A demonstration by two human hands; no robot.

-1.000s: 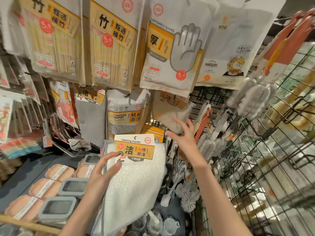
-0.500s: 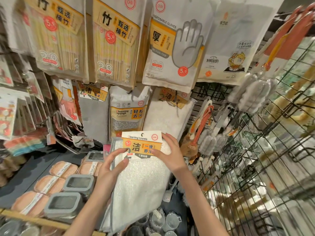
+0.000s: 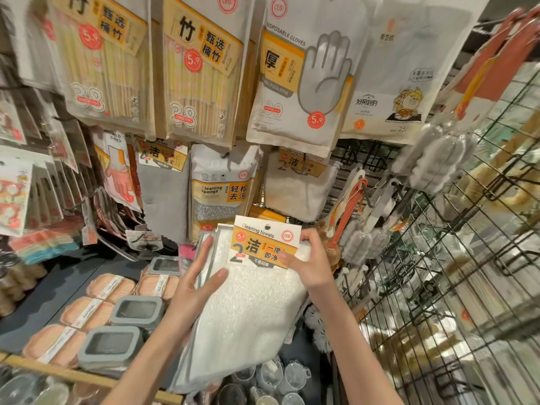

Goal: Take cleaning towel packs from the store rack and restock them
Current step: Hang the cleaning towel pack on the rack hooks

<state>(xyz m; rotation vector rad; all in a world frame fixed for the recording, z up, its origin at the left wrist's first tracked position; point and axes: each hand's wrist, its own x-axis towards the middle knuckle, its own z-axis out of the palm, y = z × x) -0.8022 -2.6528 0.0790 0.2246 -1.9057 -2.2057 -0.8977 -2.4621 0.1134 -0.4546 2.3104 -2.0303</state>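
I hold a stack of white cleaning towel packs (image 3: 251, 311) in front of the rack, the top one with an orange and white header card. My left hand (image 3: 195, 285) grips the stack's left edge, thumb on the front and fingers behind. My right hand (image 3: 312, 264) pinches the right end of the header card. Another white towel pack (image 3: 298, 188) hangs on a hook of the store rack just above and behind, and a grey towel pack (image 3: 163, 197) hangs further left.
A cleaning sponge pack (image 3: 222, 188) hangs between the two hanging packs. Chopstick packs (image 3: 201, 68) and a disposable gloves pack (image 3: 298, 80) hang above. Brushes (image 3: 362, 238) hang on the wire grid (image 3: 455, 258) to the right. Grey-lidded boxes (image 3: 137, 311) and sponges sit on the lower shelf at left.
My right hand came back from the rack to the stack and took hold of the header card. The stack has been raised slightly toward the rack.
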